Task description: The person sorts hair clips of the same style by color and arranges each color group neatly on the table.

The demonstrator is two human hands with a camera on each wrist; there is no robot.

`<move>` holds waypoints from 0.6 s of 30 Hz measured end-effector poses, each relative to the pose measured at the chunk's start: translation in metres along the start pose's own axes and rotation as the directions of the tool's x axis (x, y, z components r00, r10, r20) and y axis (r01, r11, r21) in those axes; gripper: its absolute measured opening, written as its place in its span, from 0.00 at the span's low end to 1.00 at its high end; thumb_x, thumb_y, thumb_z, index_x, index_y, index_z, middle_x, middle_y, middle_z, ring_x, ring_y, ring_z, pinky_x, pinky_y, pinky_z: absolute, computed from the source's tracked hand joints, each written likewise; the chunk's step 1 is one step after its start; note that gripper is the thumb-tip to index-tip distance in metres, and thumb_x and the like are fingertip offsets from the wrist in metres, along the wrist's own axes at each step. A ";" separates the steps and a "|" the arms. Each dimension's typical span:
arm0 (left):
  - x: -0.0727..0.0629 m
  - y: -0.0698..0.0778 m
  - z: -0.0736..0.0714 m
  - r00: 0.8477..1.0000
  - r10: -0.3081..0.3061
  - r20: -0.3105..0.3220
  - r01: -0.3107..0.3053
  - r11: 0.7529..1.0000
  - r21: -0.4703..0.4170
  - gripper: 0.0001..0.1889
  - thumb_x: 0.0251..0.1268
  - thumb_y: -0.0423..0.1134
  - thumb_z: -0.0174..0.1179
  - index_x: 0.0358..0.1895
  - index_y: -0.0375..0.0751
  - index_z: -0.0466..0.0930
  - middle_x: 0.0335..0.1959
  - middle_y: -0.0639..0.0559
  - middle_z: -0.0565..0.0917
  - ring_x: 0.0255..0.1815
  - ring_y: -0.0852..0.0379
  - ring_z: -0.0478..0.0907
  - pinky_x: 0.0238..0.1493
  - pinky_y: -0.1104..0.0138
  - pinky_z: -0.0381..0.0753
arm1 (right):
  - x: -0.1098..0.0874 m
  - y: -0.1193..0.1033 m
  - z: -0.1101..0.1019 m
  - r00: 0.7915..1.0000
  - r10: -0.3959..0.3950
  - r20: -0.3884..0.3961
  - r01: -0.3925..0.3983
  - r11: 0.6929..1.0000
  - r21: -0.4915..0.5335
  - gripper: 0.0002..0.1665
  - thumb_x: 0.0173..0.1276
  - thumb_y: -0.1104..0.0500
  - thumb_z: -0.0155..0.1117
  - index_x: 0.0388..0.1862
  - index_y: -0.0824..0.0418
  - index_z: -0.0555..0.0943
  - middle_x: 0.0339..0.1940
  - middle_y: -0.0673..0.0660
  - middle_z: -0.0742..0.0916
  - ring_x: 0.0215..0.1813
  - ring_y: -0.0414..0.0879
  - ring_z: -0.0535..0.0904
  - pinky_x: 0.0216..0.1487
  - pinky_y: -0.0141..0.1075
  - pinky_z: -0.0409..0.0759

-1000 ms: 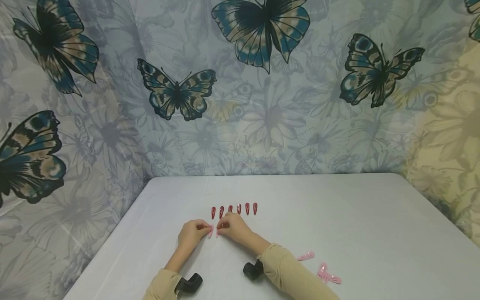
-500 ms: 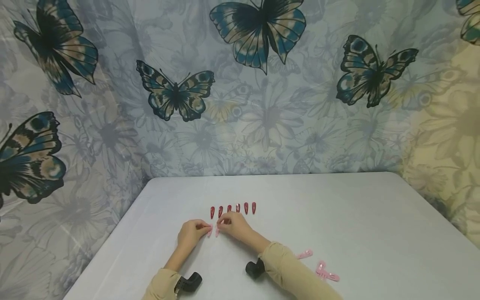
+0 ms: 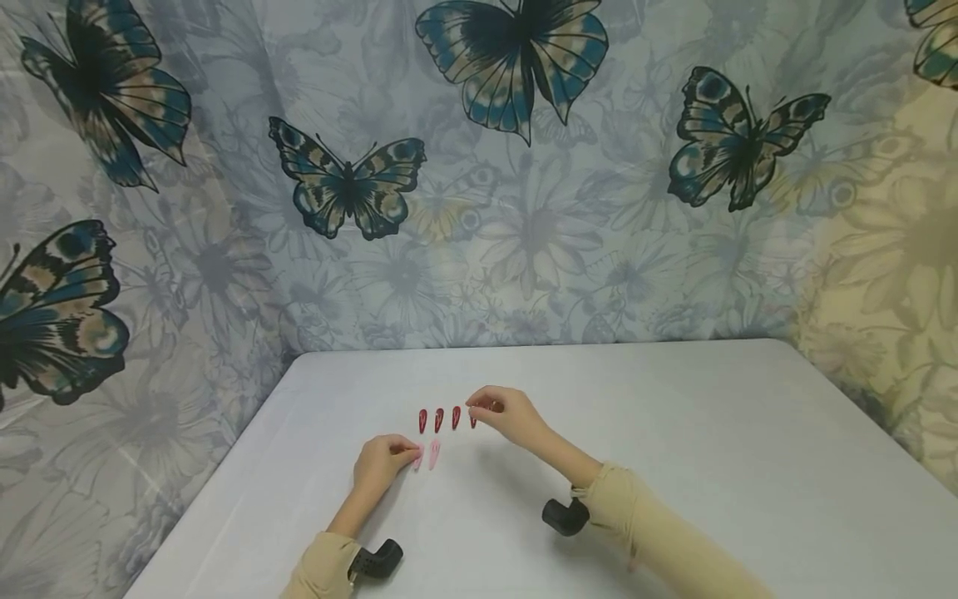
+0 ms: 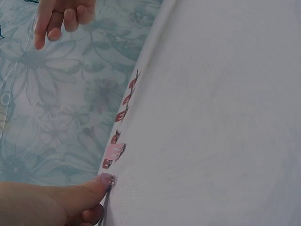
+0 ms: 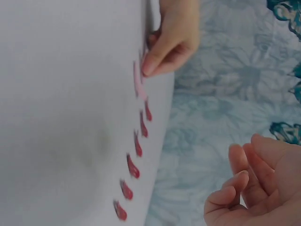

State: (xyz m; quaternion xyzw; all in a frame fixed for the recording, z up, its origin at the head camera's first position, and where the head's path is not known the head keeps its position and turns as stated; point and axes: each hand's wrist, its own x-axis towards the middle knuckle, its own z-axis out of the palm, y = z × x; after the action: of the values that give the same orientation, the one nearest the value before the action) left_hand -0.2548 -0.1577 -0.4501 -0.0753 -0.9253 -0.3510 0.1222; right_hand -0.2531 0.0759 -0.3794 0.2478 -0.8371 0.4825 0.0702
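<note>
Red snap hair clips (image 3: 456,418) lie in a row on the white table, several of them, with the right end of the row behind my right hand in the head view. Just below the row's left end, a pink hair clip (image 3: 434,454) lies by itself. Beside it, my left hand (image 3: 377,465) pinches another pink hair clip (image 3: 417,461) at the table surface, thumb against fingers. My right hand (image 3: 509,414) is raised over the right part of the red row. Its fingers are loosely bent with nothing between them, as the right wrist view shows.
Black wrist cameras (image 3: 565,517) are strapped on both forearms. A bit of pink (image 3: 631,564) shows at the right sleeve's edge, the sleeve covering that area. The white table (image 3: 674,416) ends at a butterfly-print cloth (image 3: 535,241) behind and to the left.
My right hand has let go of the second pink hair clip and moved up and right, over the red clips. The left hand stays in place. The right sleeve now covers the pink clips at lower right.
</note>
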 end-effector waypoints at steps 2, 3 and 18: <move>0.000 0.000 0.000 1.000 0.001 -0.002 -0.001 1.000 -0.002 0.04 0.46 0.39 0.68 0.23 0.45 0.84 0.24 0.55 0.81 0.26 0.58 0.74 0.28 0.64 0.69 | -0.007 0.001 -0.013 1.000 0.004 -0.003 -0.004 1.000 0.010 0.08 0.62 0.61 0.59 0.38 0.63 0.80 0.27 0.53 0.81 0.23 0.42 0.70 0.22 0.32 0.67; -0.001 0.000 0.000 1.000 -0.004 -0.004 0.004 1.000 -0.005 0.04 0.46 0.39 0.68 0.23 0.45 0.84 0.24 0.55 0.81 0.26 0.58 0.74 0.28 0.64 0.69 | -0.011 0.002 -0.019 1.000 0.007 -0.008 -0.006 1.000 0.007 0.08 0.62 0.60 0.59 0.38 0.63 0.80 0.27 0.52 0.81 0.23 0.42 0.70 0.23 0.33 0.67; -0.001 0.000 0.000 1.000 0.007 0.003 -0.007 1.000 0.007 0.04 0.46 0.40 0.67 0.22 0.46 0.83 0.23 0.56 0.80 0.24 0.60 0.72 0.26 0.65 0.67 | -0.069 0.019 -0.081 0.995 0.052 -0.091 -0.057 0.997 -0.053 0.08 0.62 0.59 0.59 0.39 0.61 0.80 0.32 0.51 0.81 0.26 0.46 0.73 0.25 0.33 0.69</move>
State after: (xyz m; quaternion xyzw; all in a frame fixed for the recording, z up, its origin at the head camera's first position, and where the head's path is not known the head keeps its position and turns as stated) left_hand -0.2538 -0.1579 -0.4508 -0.0785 -0.9265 -0.3472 0.1223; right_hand -0.2118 0.1755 -0.3764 0.2011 -0.8527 0.4714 0.1012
